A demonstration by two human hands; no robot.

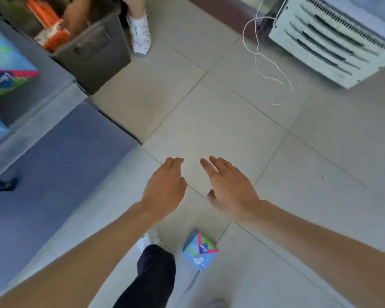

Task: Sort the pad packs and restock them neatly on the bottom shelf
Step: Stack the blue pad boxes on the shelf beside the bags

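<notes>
Pale floor tiles (220,112) lie wide open through the centre and out to 3 o'clock, with plenty of room to move there. Edges now: the shelf unit (38,121) closes off 9 o'clock, its lip running diagonally up toward 11. A grey bin (93,56) sits at 11 o'clock against the shelf's end, with orange packs (51,34) inside. At 1 o'clock there is a white vented unit (333,38), and a loose cord (260,56) trails from beside it onto the tiles. Someone's white shoe (140,32) stands at 12, just beside the bin. On the shelf at 9 o'clock sits a blue shelved pack (7,74). One pad pack (199,250) lies on the floor at 6 o'clock, near the person's dark trouser leg (153,274). Both hands hover mid-frame, palms down and apart: the left hand (165,187) is relaxed and holds nothing, and the right hand (229,185) has its fingers spread and is likewise empty.
</notes>
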